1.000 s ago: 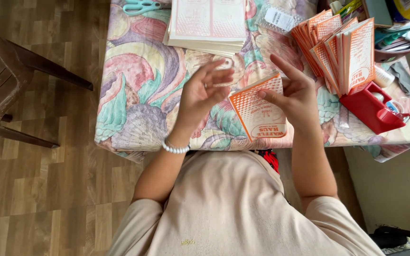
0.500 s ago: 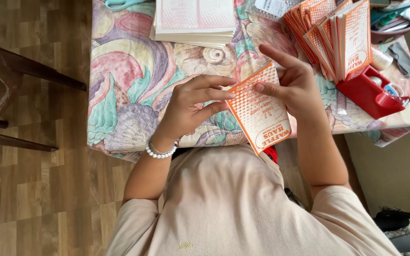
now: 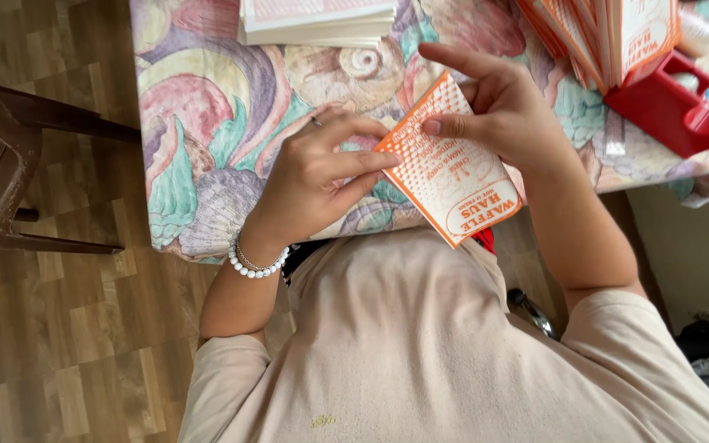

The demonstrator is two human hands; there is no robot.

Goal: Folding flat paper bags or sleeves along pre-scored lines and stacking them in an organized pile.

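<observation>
Head view: the bench wears a pastel seashell-print cloth over a wood-plank floor (a dark chair stands beside it). Both hands' fingers, left hand and right hand, pinch an orange-and-white paper sleeve above the bench's near edge.

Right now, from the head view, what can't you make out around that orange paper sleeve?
- Orange paper sleeve: its underside faces away; both hands cover parts of its edges.
- Right hand: its palm is turned away.
- Left hand: its thumb is hidden under the hand.
- Flat stack and upright sleeves: cut off by the top edge.
- Red tray: contents too small to tell.
</observation>
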